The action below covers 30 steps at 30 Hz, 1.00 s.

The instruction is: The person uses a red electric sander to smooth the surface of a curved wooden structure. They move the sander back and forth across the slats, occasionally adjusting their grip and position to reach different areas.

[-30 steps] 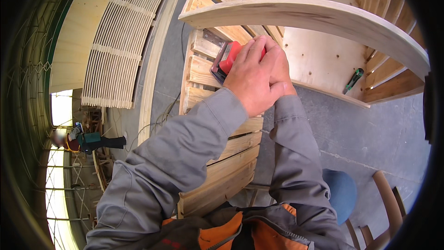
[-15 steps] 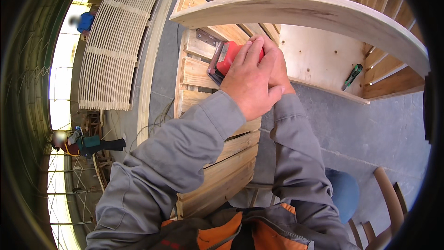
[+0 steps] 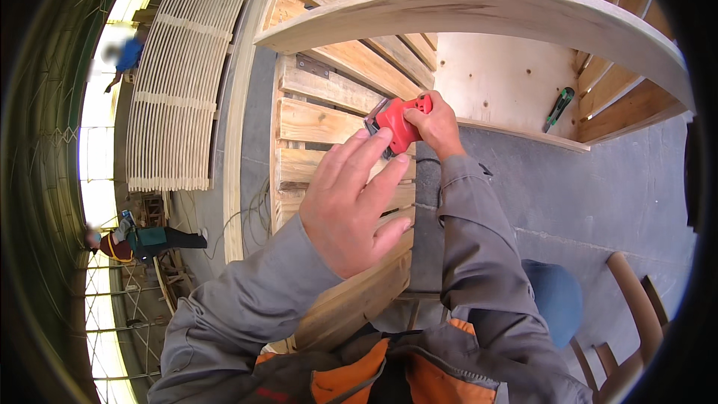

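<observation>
A red power sander (image 3: 400,126) is gripped by my right hand (image 3: 440,126), whose fingers wrap round its rear end. The sander sits over the wooden slats (image 3: 321,120) of a slatted panel, near their right-hand ends. My left hand (image 3: 351,206) is off the tool's body or only just at its edge, fingers spread and holding nothing; I cannot tell whether a fingertip touches the sander. A metal hinge plate (image 3: 313,66) is fixed on the slats beyond the sander. The tool's sanding face is hidden.
A curved wooden rail (image 3: 479,7) arches across the far side. A green and black utility knife (image 3: 559,108) lies on the plywood base (image 3: 490,75) of the crate. A stack of slatted panels (image 3: 179,67) stands at left, and two people are beyond. A cable (image 3: 428,172) hangs beside the panel.
My left hand has lifted off my right hand and the sander, moving back toward me with fingers spread. The sander has shifted nearer and right, away from the hinge plate.
</observation>
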Each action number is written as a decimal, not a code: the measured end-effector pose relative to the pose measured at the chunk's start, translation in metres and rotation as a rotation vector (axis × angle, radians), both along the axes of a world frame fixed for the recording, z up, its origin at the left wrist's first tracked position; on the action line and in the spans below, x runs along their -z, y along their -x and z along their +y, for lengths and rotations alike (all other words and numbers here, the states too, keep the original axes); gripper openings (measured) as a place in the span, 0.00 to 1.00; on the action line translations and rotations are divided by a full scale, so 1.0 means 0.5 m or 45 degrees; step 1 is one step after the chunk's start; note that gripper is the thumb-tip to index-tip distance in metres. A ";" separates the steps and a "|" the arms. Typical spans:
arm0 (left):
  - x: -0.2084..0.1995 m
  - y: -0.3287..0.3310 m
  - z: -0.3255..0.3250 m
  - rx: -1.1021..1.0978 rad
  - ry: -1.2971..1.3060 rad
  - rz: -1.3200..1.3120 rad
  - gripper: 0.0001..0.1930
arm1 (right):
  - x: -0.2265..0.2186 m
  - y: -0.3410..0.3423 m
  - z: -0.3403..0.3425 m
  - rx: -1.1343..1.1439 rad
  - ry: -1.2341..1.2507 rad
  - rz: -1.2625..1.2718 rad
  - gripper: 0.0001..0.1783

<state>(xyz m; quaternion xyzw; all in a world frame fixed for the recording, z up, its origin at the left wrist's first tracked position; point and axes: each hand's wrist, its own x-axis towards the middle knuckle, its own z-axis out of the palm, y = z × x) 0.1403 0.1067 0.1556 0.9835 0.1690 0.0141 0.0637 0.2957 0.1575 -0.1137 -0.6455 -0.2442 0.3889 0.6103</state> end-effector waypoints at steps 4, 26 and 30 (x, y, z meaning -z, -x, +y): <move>-0.049 0.157 -0.069 -0.425 -0.193 0.079 0.52 | -0.031 -0.009 -0.005 -0.002 0.007 -0.133 0.28; 0.006 0.362 -0.127 -1.112 0.741 -0.222 0.38 | -0.100 0.015 0.011 0.049 -0.224 -0.082 0.32; 0.002 0.352 -0.126 -1.143 0.808 -0.265 0.38 | -0.035 0.009 0.006 0.032 -0.084 -0.053 0.31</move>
